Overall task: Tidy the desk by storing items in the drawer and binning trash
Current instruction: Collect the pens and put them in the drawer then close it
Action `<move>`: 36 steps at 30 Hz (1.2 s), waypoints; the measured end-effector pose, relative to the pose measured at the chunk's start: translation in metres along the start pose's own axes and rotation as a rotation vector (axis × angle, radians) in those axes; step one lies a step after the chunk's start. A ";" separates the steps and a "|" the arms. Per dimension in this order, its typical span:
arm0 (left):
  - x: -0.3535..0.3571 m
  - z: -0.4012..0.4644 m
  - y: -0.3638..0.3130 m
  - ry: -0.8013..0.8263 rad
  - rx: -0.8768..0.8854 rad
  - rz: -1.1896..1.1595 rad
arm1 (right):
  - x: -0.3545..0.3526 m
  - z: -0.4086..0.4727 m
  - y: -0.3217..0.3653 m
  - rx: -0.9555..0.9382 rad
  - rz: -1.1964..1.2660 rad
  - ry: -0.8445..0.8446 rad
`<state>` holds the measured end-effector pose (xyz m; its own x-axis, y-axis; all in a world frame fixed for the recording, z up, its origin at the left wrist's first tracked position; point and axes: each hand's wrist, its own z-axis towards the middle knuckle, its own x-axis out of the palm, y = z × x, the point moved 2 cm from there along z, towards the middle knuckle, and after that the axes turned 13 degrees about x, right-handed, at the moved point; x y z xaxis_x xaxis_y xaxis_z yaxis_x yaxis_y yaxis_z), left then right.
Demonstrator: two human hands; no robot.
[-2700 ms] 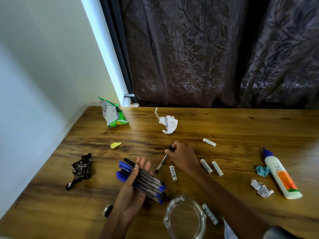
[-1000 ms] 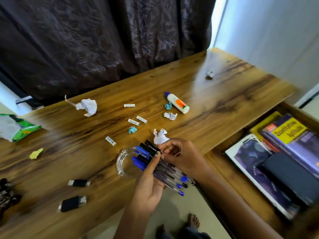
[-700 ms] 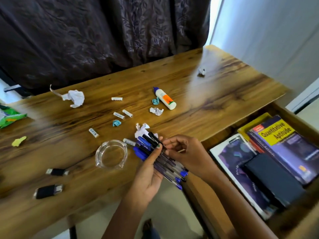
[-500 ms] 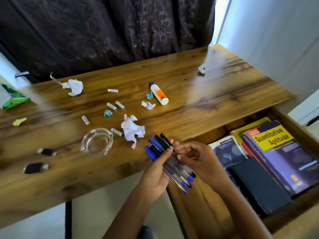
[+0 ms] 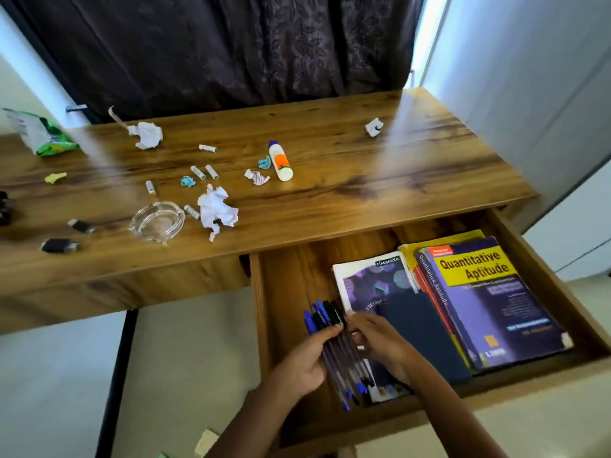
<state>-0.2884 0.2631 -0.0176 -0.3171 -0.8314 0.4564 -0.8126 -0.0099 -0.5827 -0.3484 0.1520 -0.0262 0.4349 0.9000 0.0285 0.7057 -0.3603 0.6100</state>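
Below the tabletop (image 5: 330, 200) the drawer (image 5: 287, 285) stands open. Left hand (image 5: 304, 361) grips the pens (image 5: 334, 338), right hand (image 5: 380, 342) pinches them; better lay them flat beside the books (image 5: 476, 302).

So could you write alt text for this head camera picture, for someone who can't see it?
Two hands hold a bundle of blue and black capped pens over an open wooden drawer that holds a stack of books: the left hand grips the bundle and the right hand touches it. Behind, the wooden desk bears crumpled paper, a glue bottle and a glass ashtray.
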 end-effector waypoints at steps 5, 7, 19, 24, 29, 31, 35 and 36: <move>-0.017 0.012 0.031 -0.145 -0.067 -0.016 | 0.009 0.012 -0.030 0.218 0.186 0.110; -0.024 0.012 0.037 -0.180 -0.061 -0.022 | 0.013 0.015 -0.037 0.257 0.182 0.117; -0.053 0.018 0.036 -0.340 0.072 0.308 | 0.035 0.024 -0.045 0.222 0.048 0.154; -0.049 0.020 0.038 -0.371 0.208 0.511 | 0.037 0.028 -0.048 0.175 -0.051 0.054; -0.049 0.023 0.037 -0.459 0.287 0.604 | 0.036 0.026 -0.047 0.110 -0.134 0.040; -0.048 0.023 0.036 -0.471 0.314 0.672 | 0.038 0.029 -0.048 0.072 -0.220 0.022; -0.047 0.023 0.037 -0.425 0.382 0.829 | 0.039 0.039 -0.054 -0.049 -0.544 -0.116; -0.048 0.023 0.038 -0.407 0.396 0.874 | 0.040 0.041 -0.056 -0.058 -0.589 -0.133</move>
<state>-0.2927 0.2899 -0.0766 -0.4697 -0.7600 -0.4491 -0.1373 0.5654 -0.8133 -0.3474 0.1984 -0.0910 0.0492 0.9045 -0.4236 0.8187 0.2064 0.5358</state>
